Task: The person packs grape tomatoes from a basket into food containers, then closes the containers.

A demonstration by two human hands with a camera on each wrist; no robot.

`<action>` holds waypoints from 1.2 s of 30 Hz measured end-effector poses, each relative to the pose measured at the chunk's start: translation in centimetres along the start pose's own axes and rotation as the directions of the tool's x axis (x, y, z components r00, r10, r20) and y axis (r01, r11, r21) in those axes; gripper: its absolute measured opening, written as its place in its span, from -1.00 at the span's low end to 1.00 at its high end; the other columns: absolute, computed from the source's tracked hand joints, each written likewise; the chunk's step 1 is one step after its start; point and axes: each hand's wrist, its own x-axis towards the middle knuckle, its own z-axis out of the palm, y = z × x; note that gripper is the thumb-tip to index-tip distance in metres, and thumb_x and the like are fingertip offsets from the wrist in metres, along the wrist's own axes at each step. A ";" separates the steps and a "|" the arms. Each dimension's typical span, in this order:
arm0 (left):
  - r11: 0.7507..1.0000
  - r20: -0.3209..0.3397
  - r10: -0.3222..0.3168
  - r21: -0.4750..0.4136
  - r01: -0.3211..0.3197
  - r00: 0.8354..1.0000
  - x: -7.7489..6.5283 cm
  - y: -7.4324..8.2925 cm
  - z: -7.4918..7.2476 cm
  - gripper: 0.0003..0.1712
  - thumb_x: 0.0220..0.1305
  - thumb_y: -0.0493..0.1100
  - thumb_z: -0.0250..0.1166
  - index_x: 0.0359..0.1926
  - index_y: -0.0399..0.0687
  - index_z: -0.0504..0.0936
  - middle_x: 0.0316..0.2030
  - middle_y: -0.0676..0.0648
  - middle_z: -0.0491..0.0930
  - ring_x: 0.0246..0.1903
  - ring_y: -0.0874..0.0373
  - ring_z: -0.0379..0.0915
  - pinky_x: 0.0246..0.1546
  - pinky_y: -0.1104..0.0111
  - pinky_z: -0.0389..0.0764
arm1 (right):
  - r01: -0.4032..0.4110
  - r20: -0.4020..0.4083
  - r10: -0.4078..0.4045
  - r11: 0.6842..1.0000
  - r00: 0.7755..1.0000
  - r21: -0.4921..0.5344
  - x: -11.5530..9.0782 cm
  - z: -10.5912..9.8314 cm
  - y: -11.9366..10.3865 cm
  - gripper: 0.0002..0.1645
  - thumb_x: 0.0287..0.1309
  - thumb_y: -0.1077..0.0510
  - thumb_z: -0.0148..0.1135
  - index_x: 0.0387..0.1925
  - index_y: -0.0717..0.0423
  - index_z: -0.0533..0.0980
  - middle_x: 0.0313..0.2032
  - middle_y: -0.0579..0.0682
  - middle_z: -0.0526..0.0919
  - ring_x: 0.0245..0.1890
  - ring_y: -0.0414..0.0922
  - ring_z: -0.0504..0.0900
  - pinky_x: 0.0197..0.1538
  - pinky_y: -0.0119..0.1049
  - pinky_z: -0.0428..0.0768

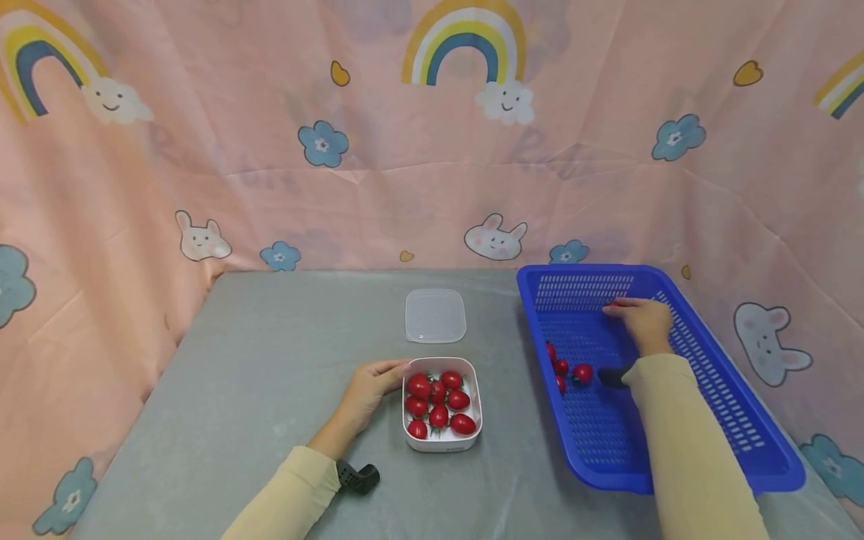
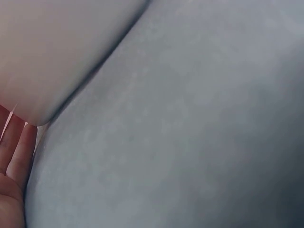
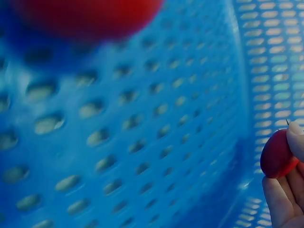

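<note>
A small white plastic container (image 1: 442,445) sits on the table holding several red cherry tomatoes (image 1: 438,415). My left hand (image 1: 364,390) rests against its upper left corner; the left wrist view shows straight fingers (image 2: 19,154) along the pale wall (image 2: 52,57). Over the far part of a blue plastic basket (image 1: 580,469), my right hand (image 1: 646,322) pinches one cherry tomato (image 3: 277,156) between thumb and fingers. More loose tomatoes (image 1: 582,373) lie at the basket's left side, and one red tomato (image 3: 90,16) looms blurred in the right wrist view.
A clear square lid (image 1: 435,316) lies flat on the grey table (image 1: 283,360) just behind the container. Pink printed cloth (image 1: 378,195) hangs behind and at both sides. Dark wrist mounts (image 1: 359,477) stick out from the sleeves.
</note>
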 end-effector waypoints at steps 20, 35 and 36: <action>1.000 -0.005 0.010 0.019 -0.010 1.000 0.1 -0.1 0.0 -0.64 0.31 -0.24 0.29 0.02 -0.45 0.65 -0.11 -0.10 0.76 -0.21 0.37 0.66 -0.08 0.48 0.63 | 0.205 0.119 -0.220 0.970 0.968 0.128 -4.8 0.4 -7.9 -0.26 0.24 -0.14 0.32 0.33 0.16 0.43 0.38 0.23 0.40 0.49 0.18 0.19 0.50 0.13 0.16; 1.000 -0.004 0.011 0.023 -0.010 1.000 0.0 -0.1 0.0 -0.61 0.32 -0.23 0.29 0.04 -0.48 0.63 -0.09 -0.12 0.76 -0.22 0.39 0.65 -0.08 0.50 0.63 | 0.241 0.168 -0.275 0.950 0.946 0.198 -7.9 1.7 -11.0 -0.29 0.14 -0.12 0.42 0.23 0.18 0.53 0.28 0.27 0.51 0.40 0.11 0.34 0.49 0.10 0.20; 1.000 -0.004 0.009 0.018 -0.009 1.000 0.0 -0.1 0.0 -0.61 0.32 -0.23 0.29 0.04 -0.48 0.62 -0.09 -0.12 0.76 -0.22 0.39 0.65 -0.08 0.50 0.63 | 0.243 0.171 -0.278 0.950 0.945 0.196 -8.0 1.8 -11.1 -0.29 0.14 -0.12 0.42 0.23 0.17 0.53 0.27 0.27 0.51 0.40 0.11 0.34 0.49 0.11 0.20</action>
